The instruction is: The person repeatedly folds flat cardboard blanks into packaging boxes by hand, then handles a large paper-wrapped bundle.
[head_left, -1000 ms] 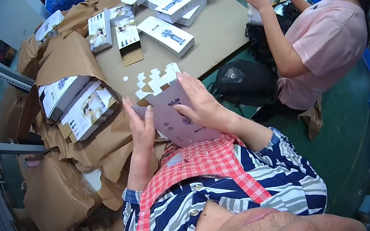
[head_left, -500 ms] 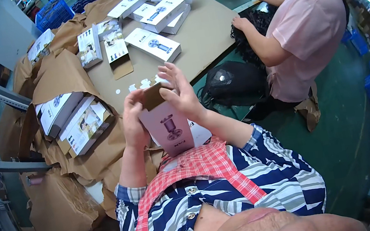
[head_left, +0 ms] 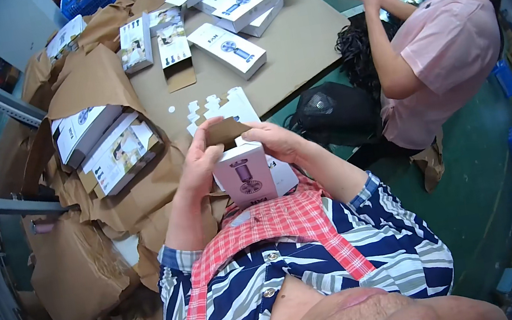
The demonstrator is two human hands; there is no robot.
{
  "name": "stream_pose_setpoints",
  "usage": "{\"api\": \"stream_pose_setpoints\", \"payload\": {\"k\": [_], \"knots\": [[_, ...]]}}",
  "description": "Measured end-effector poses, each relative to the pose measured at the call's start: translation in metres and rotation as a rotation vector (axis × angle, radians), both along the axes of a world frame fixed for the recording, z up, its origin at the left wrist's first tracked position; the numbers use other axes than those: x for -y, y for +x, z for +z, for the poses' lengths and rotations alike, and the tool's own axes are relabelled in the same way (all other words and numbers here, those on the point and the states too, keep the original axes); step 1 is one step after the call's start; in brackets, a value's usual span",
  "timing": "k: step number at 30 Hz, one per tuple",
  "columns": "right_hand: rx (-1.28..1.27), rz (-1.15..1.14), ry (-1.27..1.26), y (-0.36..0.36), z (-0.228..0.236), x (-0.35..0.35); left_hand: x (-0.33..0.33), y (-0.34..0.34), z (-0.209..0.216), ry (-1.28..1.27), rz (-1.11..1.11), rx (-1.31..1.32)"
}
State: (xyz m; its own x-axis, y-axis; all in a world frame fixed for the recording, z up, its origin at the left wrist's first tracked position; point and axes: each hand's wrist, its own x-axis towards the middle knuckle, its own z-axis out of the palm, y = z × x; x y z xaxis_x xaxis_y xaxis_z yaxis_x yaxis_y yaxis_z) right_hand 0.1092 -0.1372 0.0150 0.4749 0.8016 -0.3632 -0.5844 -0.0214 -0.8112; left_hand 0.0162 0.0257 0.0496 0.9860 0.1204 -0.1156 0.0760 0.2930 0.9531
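Note:
A white fan box (head_left: pixel 247 178) with a printed picture of a fan stands upright against my checked apron. My left hand (head_left: pixel 201 160) holds its upper left side, the thumb near the top edge. My right hand (head_left: pixel 275 142) grips the upper right corner, fingers bent over the top. Between the hands a brown inner flap (head_left: pixel 224 129) sticks up from the box's far side. Just beyond it, flat white carton blanks (head_left: pixel 235 104) with notched edges lie on the table. What is inside the box is hidden.
Several closed fan boxes (head_left: pixel 228 50) lie piled on the cardboard-covered table (head_left: pixel 297 36). A brown paper-lined carton (head_left: pixel 90 86) at left holds more boxes. At right, a co-worker (head_left: pixel 446 49) in pink stands by a black bag (head_left: pixel 329 111). A metal bar (head_left: pixel 6 211) crosses at left.
My hands have closed in on the box's top, the fingers now bent over it where they were spread. The view has shifted slightly. The co-worker's hands have come together, away from a box.

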Motion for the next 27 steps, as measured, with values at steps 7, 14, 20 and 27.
{"api": "stream_pose_setpoints", "payload": {"k": [7,14,20,27], "knots": [[0.586,0.124,0.088,0.015,0.017,-0.002,-0.007,-0.003,-0.039,-0.441,0.063,-0.113],[1.002,0.466,-0.192,0.033,0.046,-0.004,-0.007,-0.005,-0.023,-0.425,0.011,-0.072],[1.081,0.561,-0.441,0.034,0.059,-0.019,-0.015,-0.007,-0.021,-0.010,-0.157,-0.093],[1.260,0.491,-0.119,0.021,0.047,-0.003,-0.028,-0.020,-0.031,0.476,-0.171,0.177]]}}
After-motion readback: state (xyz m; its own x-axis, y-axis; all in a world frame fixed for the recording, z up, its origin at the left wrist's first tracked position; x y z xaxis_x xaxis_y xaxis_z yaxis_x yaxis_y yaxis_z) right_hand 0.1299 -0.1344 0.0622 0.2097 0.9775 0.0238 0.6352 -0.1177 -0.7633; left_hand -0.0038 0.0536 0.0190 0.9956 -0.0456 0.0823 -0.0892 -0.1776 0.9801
